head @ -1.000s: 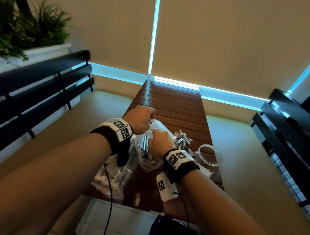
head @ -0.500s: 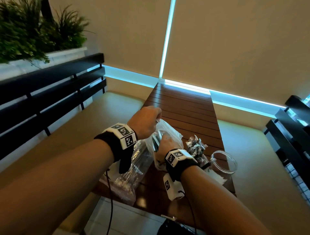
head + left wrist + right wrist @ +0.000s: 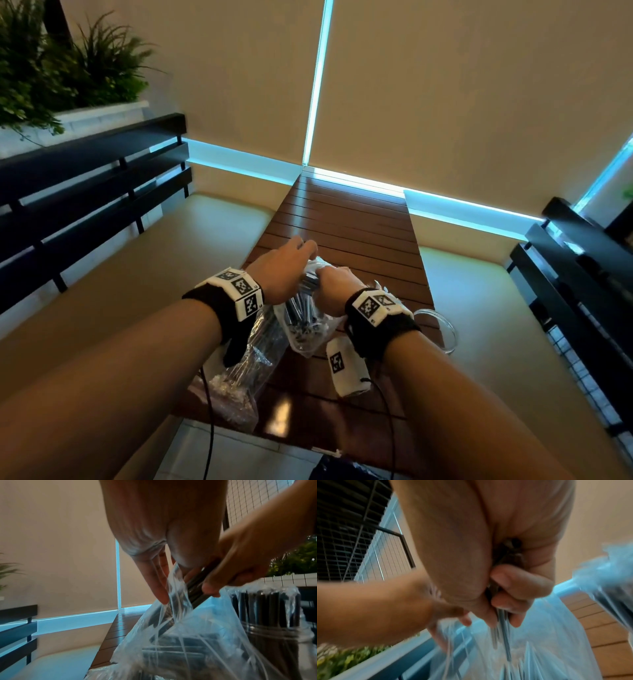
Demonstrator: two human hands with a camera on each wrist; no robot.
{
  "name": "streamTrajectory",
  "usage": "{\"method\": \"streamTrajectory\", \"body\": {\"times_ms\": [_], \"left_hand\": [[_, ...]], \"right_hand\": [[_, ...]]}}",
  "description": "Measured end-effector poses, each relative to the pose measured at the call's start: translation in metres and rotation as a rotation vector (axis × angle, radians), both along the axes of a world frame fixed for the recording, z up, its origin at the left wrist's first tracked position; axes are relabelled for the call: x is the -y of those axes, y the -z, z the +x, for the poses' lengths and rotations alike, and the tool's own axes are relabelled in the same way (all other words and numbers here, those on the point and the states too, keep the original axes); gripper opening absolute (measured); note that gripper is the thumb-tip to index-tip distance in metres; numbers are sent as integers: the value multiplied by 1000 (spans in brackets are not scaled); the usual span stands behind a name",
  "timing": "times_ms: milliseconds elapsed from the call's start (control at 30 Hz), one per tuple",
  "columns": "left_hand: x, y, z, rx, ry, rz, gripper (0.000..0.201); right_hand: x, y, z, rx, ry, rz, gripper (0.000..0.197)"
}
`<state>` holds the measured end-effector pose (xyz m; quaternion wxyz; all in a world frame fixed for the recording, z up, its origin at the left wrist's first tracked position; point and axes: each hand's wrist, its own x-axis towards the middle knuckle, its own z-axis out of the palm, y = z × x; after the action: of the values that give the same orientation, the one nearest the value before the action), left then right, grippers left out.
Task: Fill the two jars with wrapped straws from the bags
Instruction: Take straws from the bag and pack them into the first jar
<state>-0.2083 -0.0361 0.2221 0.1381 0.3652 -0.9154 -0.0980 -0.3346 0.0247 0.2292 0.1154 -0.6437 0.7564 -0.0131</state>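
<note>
1. Left hand (image 3: 283,269) pinches the clear bag (image 3: 308,329) mouth.
2. Right hand (image 3: 337,289) fist-grips a bundle of straws (image 3: 502,631) in it.
3. Bag sits on the slatted wooden table (image 3: 352,219); beige blinds (image 3: 462,85) behind it.

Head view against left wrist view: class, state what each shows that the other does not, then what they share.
Only the head view shows the empty jar on the wooden table and a second bag lying nearer the person. Only the left wrist view shows a jar packed with straws. Both show the left hand pinching the clear bag while the right hand grips dark straws.
</note>
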Motion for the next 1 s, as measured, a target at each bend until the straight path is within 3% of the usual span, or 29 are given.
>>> {"method": "streamTrajectory", "body": {"times_ms": [133, 267, 400, 567, 667, 733, 800, 867, 1000], "left_hand": [[3, 7, -7, 46, -15, 21, 37], [5, 13, -16, 70, -63, 53, 23], [5, 14, -28, 144, -88, 45, 21], [2, 22, -46, 268, -105, 30, 19], [-6, 33, -56, 398, -30, 59, 23], [-12, 37, -58, 559, 40, 51, 40], [-18, 26, -56, 680, 94, 140, 76], [-19, 3, -53, 583, 112, 287, 104], [-11, -48, -48, -252, 46, 656, 130]], "right_hand": [[-16, -33, -21, 33, -50, 92, 27], [-56, -78, -57, 189, -93, 148, 19], [-102, -110, -102, 348, -70, 152, 25], [-133, -118, -136, 604, 49, -98, 39], [-129, -104, -132, 635, 30, -343, 41], [-122, -86, -121, 546, -3, -555, 42], [-114, -61, -115, 471, 11, -704, 50], [-108, -39, -111, 456, 57, -767, 56], [-96, -13, -100, 427, -4, -906, 60]]}}
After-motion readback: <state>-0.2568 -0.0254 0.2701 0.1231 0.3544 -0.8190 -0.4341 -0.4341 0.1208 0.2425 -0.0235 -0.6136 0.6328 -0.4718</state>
